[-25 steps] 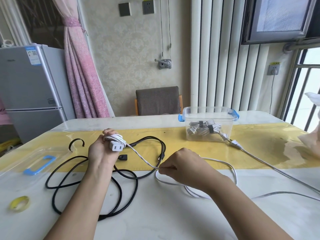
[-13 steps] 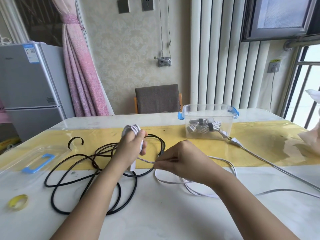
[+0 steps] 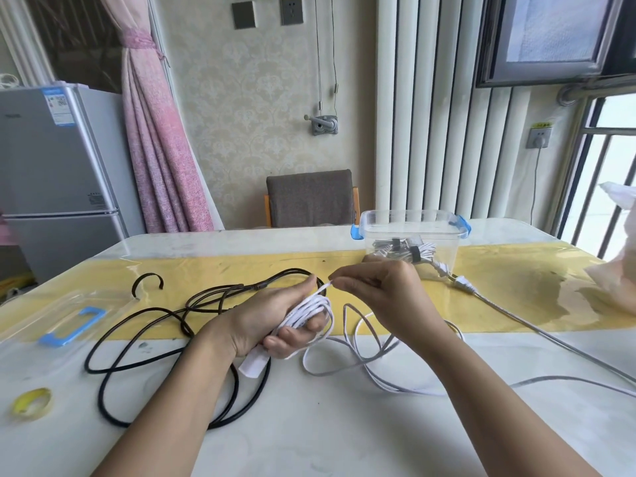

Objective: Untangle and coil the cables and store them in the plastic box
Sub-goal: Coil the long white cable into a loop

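Observation:
My left hand [image 3: 272, 318] grips a small coil of white cable [image 3: 311, 306] wound around its fingers, with the cable's white plug end hanging below the palm. My right hand [image 3: 385, 290] pinches the same white cable just above the coil. The loose rest of the white cable [image 3: 371, 370] loops on the table under my right wrist and trails off to the right. A tangled black cable [image 3: 137, 342] lies on the table to the left. The clear plastic box [image 3: 411, 223] with blue clips stands behind my right hand and holds several bundled cables.
The box's clear lid [image 3: 65, 321] with a blue handle lies at the left. A roll of yellow tape [image 3: 31, 402] sits near the left front edge. A grey cable with a plug [image 3: 463, 282] runs right from the box. A chair [image 3: 311, 197] stands behind the table.
My left hand has turned palm up and moved right toward the table's middle, with more white cable wound on it. My right hand has risen and drawn the cable up over the coil.

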